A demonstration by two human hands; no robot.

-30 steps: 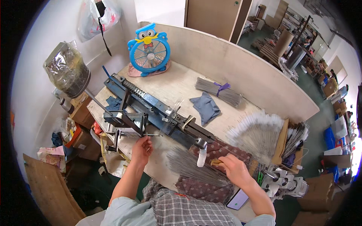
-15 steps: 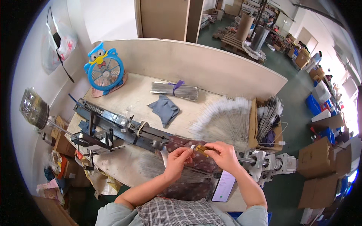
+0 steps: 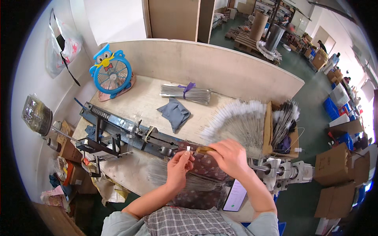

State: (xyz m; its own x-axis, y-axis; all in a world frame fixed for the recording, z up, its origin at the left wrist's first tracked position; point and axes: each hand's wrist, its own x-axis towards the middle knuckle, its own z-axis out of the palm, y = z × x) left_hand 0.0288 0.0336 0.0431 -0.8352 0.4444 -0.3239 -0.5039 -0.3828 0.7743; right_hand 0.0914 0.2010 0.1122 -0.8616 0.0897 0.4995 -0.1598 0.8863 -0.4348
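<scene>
Over the middle of the bench, my left hand [image 3: 179, 167] pinches a small white piece [image 3: 188, 148] upright between thumb and fingertips. My right hand [image 3: 230, 157], just to its right, is closed around a small tool with a yellow-brown handle [image 3: 204, 150]. The tool points at the left hand; its exact kind is not clear. A gap shows between it and the white piece. Below the hands lie a dark red spotted cloth [image 3: 197, 200] and a spread of thin wires [image 3: 202, 181]. Beyond the right hand fan out several white-tipped wires [image 3: 236, 122].
A long dark metal jig [image 3: 122, 131] crosses the bench on the left. Behind it stand a blue fan [image 3: 113, 74], a tied wire bundle [image 3: 187, 93] and a grey cloth [image 3: 175, 114]. At right are a cardboard box [image 3: 267, 133] of wires, a metal machine [image 3: 281, 171] and a phone [image 3: 235, 195].
My left hand has moved slightly left with the white piece, now held up. My right hand and the tool have drawn apart from it. The whole view has shifted a little.
</scene>
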